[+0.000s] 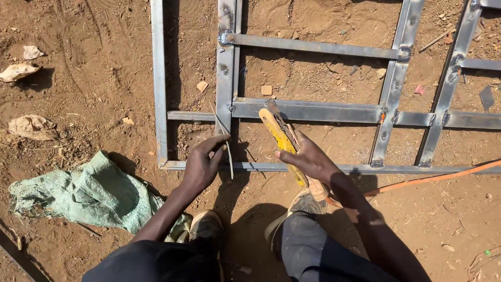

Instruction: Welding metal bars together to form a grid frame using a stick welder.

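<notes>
Outdoor metalworking yard, open-air welding site rather than an indoor shop. Ground was bare reddish dirt [94, 62] with tyre or sweep marks, stones and scraps of litter. A welded steel frame [308, 110] of flat bars and angle sections lay flat on the dirt, weld beads showing at its joints, so fabrication happened on the ground. A yellow-handled electrode holder [282, 141] sat in the right hand [308, 159], a thin welding rod [225, 137] in the left hand [204, 164]. An orange cable [438, 177] ran across the soil. A crumpled green sack [88, 194] lay by the frame's near left corner. Hard sunlight, sharp shadows.
</notes>
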